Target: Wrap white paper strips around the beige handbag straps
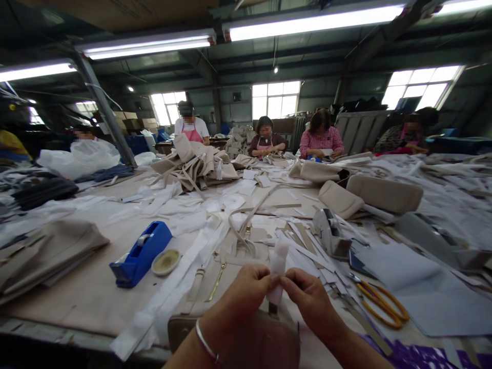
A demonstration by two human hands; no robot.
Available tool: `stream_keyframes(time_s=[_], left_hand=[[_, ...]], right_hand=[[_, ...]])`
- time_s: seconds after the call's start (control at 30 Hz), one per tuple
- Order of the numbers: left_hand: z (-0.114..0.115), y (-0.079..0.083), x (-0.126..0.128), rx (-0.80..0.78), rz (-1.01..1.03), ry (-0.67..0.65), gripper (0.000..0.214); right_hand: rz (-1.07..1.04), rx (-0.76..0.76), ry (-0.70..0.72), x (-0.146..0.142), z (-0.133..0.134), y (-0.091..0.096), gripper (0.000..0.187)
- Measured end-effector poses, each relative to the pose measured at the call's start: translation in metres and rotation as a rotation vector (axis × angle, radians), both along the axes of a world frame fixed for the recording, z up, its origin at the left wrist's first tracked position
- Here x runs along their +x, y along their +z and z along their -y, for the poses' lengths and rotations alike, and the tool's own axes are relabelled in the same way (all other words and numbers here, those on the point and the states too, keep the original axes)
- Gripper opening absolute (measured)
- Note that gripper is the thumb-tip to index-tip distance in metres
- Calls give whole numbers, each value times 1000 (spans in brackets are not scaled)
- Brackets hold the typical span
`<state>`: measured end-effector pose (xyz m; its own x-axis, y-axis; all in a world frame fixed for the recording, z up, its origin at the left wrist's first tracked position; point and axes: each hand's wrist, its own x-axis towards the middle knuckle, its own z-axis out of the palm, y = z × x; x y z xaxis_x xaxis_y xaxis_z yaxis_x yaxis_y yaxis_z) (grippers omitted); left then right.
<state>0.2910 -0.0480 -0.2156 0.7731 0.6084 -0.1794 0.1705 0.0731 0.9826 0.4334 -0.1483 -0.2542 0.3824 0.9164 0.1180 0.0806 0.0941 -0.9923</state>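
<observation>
Now both hands (279,292) pinched on white strip (278,266).

no readable text or labels

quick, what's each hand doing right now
Left hand: closed, pinching the white strip from the left.
Right hand: closed, pinching the same white strip from the right.
</observation>
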Motion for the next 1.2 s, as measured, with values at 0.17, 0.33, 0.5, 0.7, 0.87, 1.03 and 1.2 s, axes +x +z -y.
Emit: stream_keyframes(time_s=[0.17, 0.33, 0.5, 0.7, 0.87, 1.03, 1.2], left_hand=[[0, 1, -3, -199, 110, -63, 50], [-3, -7, -3, -123, 54, 38, 46], [5, -6, -3, -19, -43, 53, 32], [-4, 29, -39, 702, -392, 20, 42], [-53, 30, -118, 808, -555, 514, 39], [-59, -9, -146, 498, -632, 374, 40], [-52, -28, -137, 523, -539, 357, 19]], right_hand=[[-306, 37, 171, 3, -5, -21, 34], [-176, -38, 51, 1, 0, -16, 39], [35, -123, 37, -9, 3, -2, 41], [-106, -253, -50, -11, -5, -20, 43], [-331, -281, -160, 8, -6, -22, 43], [-18, -441, -132, 38, -14, -31, 41], [716, -245, -336, 51, -36, -25, 46]])
